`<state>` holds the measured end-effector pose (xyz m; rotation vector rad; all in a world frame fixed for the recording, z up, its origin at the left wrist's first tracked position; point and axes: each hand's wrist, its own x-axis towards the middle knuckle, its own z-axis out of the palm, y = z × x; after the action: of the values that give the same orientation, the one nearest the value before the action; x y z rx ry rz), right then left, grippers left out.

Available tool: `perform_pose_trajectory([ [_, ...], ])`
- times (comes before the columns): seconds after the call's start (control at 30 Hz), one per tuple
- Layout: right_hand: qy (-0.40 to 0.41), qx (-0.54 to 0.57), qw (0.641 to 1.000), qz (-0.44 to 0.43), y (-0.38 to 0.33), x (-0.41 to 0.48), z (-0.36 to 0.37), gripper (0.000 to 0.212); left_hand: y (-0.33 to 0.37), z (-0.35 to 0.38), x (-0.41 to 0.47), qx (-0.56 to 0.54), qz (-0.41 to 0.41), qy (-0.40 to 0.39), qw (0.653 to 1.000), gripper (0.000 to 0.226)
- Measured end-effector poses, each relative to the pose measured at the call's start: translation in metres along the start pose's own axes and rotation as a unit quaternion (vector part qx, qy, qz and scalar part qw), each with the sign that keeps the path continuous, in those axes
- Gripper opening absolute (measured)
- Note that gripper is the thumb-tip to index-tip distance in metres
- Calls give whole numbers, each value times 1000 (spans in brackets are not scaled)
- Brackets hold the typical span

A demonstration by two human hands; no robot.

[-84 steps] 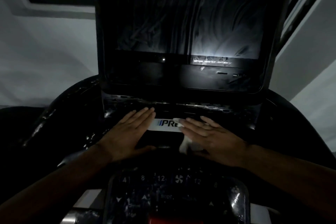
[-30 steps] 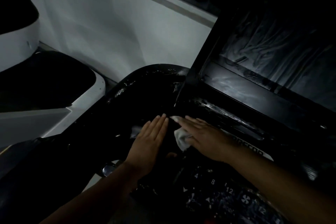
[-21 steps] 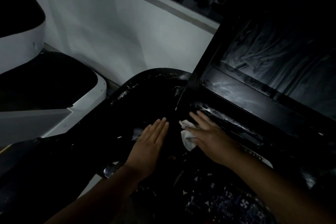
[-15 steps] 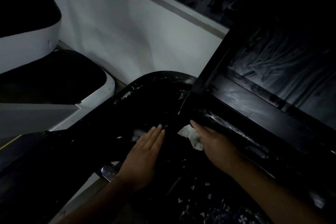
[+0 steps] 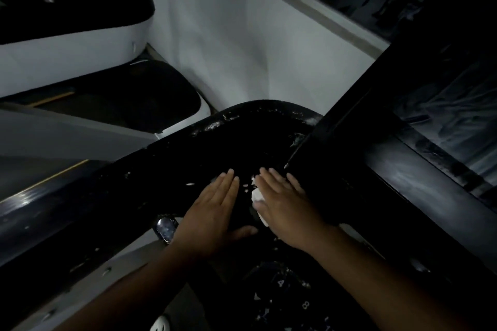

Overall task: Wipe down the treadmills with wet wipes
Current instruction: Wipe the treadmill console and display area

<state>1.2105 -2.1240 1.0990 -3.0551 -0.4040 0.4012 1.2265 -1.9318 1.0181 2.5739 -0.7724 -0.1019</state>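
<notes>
We have the crumpled white wet wipe (image 5: 257, 195) pinned under our right hand (image 5: 285, 207). The hand lies flat, fingers straight and close together, pressing down rather than pinching, so only a scrap of the wipe shows at the hand's 9 o'clock edge, beside the thumb. Our left hand (image 5: 215, 212) lies just beside it at 9 o'clock, also flat with fingers together and the thumb swung out toward the right hand. It holds nothing and rests on the glossy black curved treadmill housing (image 5: 166, 169). The wipe sits in the narrow gap between the two hands.

The relation that matters is the housing's long axis. It runs from about 1 o'clock, where it meets the corner of the tilted black display panel (image 5: 419, 180), round and down to about 8 o'clock along the rail. From the wipe, the pale specks and smears (image 5: 215, 124) on the housing's outer rim lie at 11 to 12 o'clock, beyond both sets of fingertips. The right hand is over the wipe and so nearer to that work — we judge a push straight out toward 11 o'clock the likely stroke. A sweep toward 8 o'clock along the rail would run into the left hand, which would first have to lift or slide away.
</notes>
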Motion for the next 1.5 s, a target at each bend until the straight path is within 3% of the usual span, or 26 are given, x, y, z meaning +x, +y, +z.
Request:
perform_pose_trajectory([
  [0.07, 36, -20, 999, -5, 6, -5, 1, 76, 0, -3, 0, -20, -1, -3, 1000, 124],
  [0.13, 98, -55, 994, 14, 13, -16, 6, 58, 0, -3, -1, -29, 1, -7, 1000, 125],
  [0.23, 100, -31, 994, 23, 4, -21, 13, 46, -2, -2, 0, -30, 6, 3, 1000, 121],
  [0.43, 24, -26, 999, -39, -12, 27, 7, 52, -3, -2, 1, -20, 2, 17, 1000, 117],
  [0.57, -2, -40, 996, -78, 17, 4, 7, 63, -1, -3, 1, -28, -12, 14, 999, 122],
  [0.63, 1, -69, 996, -62, 32, 1, 5, 67, -1, -3, 2, -32, -17, 15, 999, 123],
  [0.8, 37, 73, 997, -8, -14, 35, -4, 54, -2, -2, 1, -23, -13, 22, 999, 121],
  [0.97, 3, 28, 1000, -6, 4, 12, -14, 52, -2, -3, 2, -11, -44, -6, 999, 128],
  [1.07, 38, 45, 998, -12, -15, 33, -14, 50, -2, -2, 2, -9, -51, -13, 999, 131],
  [1.17, 50, 53, 995, -71, -18, 29, 5, 52, -3, 0, 1, -19, -66, -1, 998, 134],
  [1.23, 38, -9, 992, -118, 5, 6, 9, 54, -3, -1, 1, -12, -65, -14, 998, 135],
  [1.33, 53, -14, 985, -165, 29, -15, -8, 45, -1, -4, 3, -12, -70, -19, 997, 135],
  [1.5, 21, 77, 993, -90, 8, 15, 2, 61, -2, -2, 3, -18, -69, -19, 997, 142],
])
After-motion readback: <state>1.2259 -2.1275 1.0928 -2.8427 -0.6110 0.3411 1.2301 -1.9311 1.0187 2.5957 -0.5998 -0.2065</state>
